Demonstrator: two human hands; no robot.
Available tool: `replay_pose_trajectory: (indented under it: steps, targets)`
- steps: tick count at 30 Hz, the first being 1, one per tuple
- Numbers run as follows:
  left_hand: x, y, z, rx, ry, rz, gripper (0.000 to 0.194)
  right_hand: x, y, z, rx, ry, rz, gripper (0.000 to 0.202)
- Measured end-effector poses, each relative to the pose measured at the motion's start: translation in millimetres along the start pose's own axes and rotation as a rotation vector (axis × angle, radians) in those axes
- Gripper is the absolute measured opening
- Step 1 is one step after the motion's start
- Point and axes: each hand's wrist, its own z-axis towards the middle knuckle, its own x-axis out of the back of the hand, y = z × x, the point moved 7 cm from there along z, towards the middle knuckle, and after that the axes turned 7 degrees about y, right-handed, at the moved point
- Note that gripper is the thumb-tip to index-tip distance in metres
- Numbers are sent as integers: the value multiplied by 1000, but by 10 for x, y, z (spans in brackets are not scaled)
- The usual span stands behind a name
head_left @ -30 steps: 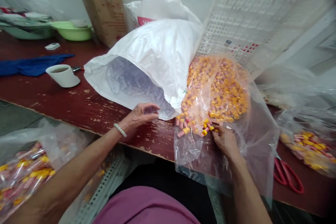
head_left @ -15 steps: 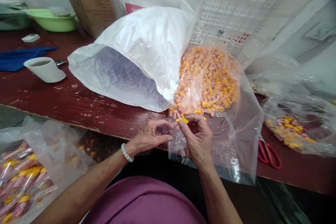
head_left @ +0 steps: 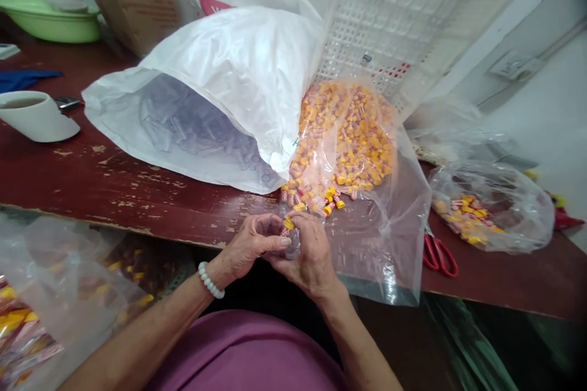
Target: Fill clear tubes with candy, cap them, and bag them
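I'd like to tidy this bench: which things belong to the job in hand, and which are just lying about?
Seemingly in use:
held yellow-capped piece
clear tubes
white sack holding them
transparent bag of similar pieces

Lying about, apparently:
white cup
blue cloth
red-handled scissors
green basin

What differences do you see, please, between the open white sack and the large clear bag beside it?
The open sack is opaque white; the clear bag is see-through. The sack holds colourless tubes; the bag, yellow-and-pink pieces. Both rest on the dark-red table.

Left fingers (head_left: 275, 244) beside curled right fingers (head_left: 303, 220)
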Motion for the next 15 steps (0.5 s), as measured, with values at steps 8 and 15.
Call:
replay_pose_trajectory:
  steps: [8,15]
  targets:
    - [118,-27,12,129,92,-131,32,443,885,62,-446,95,-82,39]
    - [136,54,24,43,127,27,37,433,1816,112,-504,61,-279,22]
